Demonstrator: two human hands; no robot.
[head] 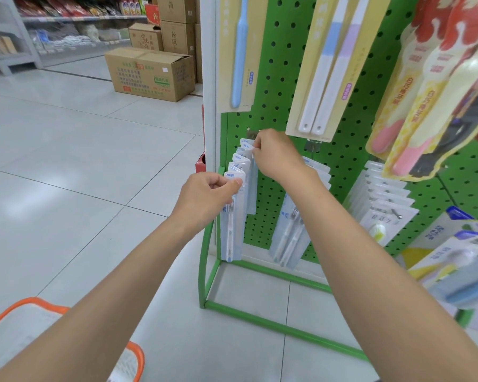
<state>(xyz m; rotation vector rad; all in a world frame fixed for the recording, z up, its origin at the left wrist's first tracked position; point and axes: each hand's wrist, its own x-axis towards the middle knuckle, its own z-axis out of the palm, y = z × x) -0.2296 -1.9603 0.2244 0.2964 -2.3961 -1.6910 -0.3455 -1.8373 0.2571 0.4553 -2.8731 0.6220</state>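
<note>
Beyond the basket (43,302), the left grip (210,194) pinched the front pack (233,235), the right grip (273,153) a rear pack (245,146); sliding them level was advisable.

Left hand (204,194) pinches the top of the front toothbrush pack (232,216) on the green pegboard rack (276,78), while the right hand (273,153) pinches a pack card (250,153) further back near the hook (252,132). Orange-rimmed basket (39,326) sits on the floor (80,161).
</note>
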